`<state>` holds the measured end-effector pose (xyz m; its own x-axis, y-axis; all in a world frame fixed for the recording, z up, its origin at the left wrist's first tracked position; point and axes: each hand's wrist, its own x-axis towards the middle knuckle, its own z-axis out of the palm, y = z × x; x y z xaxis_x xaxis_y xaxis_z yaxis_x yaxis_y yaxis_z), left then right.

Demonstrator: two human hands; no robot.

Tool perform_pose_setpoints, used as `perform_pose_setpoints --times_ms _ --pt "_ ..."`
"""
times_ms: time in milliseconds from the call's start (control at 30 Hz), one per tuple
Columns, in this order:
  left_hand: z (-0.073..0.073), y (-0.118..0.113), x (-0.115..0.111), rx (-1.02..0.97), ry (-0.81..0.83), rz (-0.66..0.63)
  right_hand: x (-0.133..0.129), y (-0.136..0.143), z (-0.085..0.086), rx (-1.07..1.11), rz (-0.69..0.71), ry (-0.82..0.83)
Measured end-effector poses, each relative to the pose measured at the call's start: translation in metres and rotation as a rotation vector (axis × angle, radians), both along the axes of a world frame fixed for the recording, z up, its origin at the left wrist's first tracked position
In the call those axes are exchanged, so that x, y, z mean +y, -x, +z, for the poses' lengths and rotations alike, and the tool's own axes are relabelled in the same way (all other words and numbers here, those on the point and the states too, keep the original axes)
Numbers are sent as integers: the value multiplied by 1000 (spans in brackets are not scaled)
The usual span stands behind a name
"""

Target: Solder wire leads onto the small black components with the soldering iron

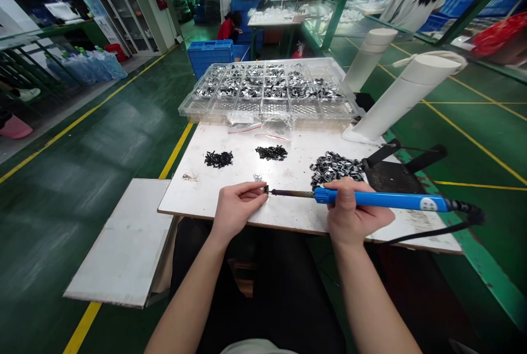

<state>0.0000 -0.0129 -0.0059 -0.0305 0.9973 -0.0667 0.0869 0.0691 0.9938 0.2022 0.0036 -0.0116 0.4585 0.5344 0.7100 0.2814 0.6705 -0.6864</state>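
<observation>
My right hand (pixel 356 214) is closed around the blue handle of a soldering iron (pixel 382 198), its cord trailing off to the right. The iron's tip points left and meets a small black part (pixel 265 189), which my left hand (pixel 239 206) pinches between thumb and fingertips. Exactly what the part is, I cannot make out. Just beyond it lies a little heap of tiny silvery bits (pixel 258 178). Two piles of small black pieces, a left pile (pixel 219 159) and a middle pile (pixel 272 152), lie farther back. Near my right hand is a larger pile of black-and-silver pieces (pixel 335 167).
A clear compartment tray (pixel 267 108) full of small parts spans the table's back, with plastic bags (pixel 263 129) before it. White rolls (pixel 405 96) and a black stand (pixel 391 170) are at the right. A lower white board (pixel 123 244) lies left. People are in the background.
</observation>
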Motion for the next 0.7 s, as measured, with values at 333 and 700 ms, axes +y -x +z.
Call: perform_pose_setpoints --times_ms 333,700 --pt "0 0 0 3 0 -3 1 1 -1 -15 4 -12" --pt "-1 0 0 -6 -1 5 0 0 -1 -25 -21 41"
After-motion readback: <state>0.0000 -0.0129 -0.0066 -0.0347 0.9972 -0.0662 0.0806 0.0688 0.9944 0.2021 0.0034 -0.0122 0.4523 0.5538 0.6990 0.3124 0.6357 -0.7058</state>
